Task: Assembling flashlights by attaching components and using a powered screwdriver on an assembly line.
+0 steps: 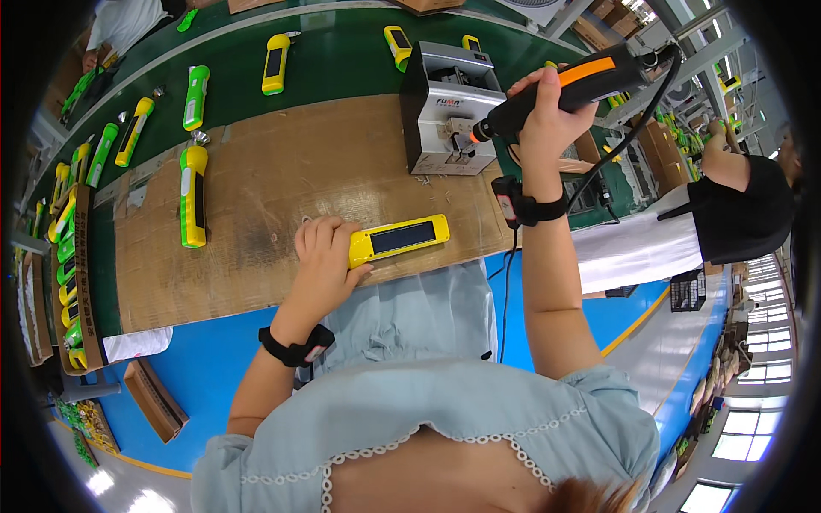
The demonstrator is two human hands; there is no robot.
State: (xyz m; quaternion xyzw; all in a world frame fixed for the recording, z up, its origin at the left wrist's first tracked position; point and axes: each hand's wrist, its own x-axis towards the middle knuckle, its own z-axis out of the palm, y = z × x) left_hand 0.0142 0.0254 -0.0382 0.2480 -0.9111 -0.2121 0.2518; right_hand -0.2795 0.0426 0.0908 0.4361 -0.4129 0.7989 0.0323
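Note:
My right hand is closed round a black and orange electric screwdriver, held up at the right. The screwdriver's tip meets the front of a grey metal screw feeder; whether a screw is on the bit is too small to tell. On the cardboard sheet, my left hand grips one end of a yellow flashlight. This flashlight lies flat with its dark panel facing up, and the hand hides its left end. Another yellow flashlight lies farther left on the cardboard, its lamp end pointing away.
Cardboard covers the near worktop. Beyond it, a green conveyor belt carries several yellow and green flashlights. A carton of flashlights stands at the left edge. The screwdriver's black cable hangs at right. A co-worker is at far right.

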